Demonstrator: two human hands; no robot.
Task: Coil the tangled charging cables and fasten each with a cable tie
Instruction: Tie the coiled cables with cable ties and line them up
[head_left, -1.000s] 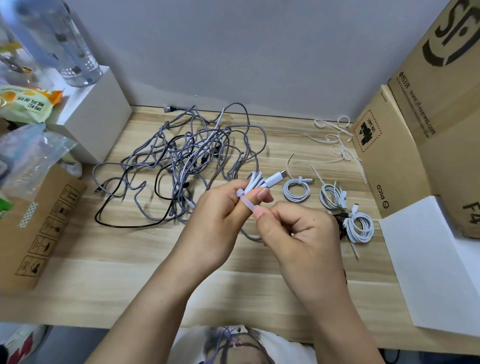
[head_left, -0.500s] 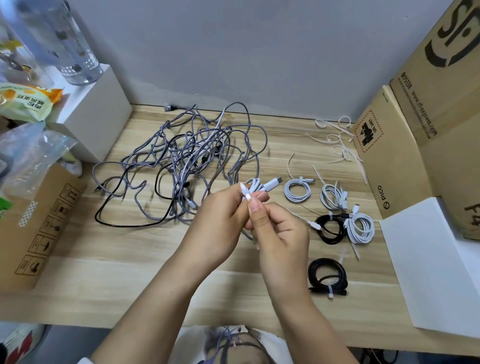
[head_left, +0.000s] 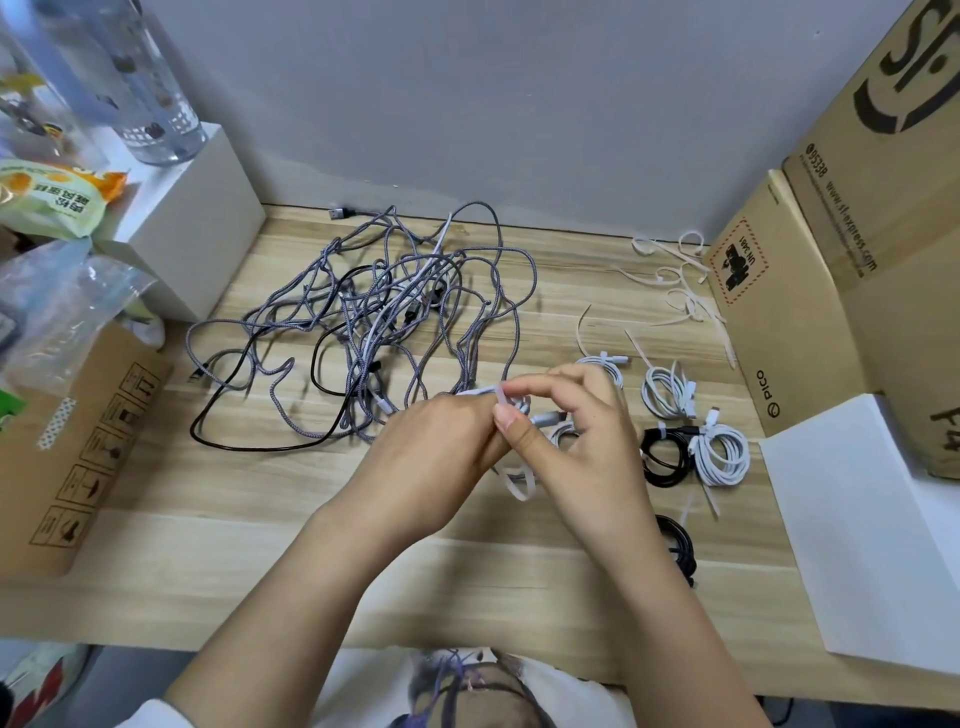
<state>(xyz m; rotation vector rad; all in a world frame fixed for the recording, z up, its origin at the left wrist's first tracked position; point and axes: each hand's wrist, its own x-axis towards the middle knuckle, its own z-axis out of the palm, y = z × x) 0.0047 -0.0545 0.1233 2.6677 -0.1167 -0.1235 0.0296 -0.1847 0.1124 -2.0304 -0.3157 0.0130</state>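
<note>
Head view: three white coils (head_left: 719, 453), two black coils (head_left: 664, 457), one grey tangle (head_left: 374, 312).

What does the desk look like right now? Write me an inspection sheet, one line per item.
Surface: wooden desk, light grain.
Job's things: white cable bundle held between both hands, cable tie looped around it; spare cable ties far right.
Clutter: cardboard box, plastic bag, snack packet, bottle.
Grippers: left hand grips the bundle; right hand pinches the tie.
Cables: tangled cables uncoiled; tied white coils and black coils at right.
Surroundings: grey wall, large cartons, white sheet.
</note>
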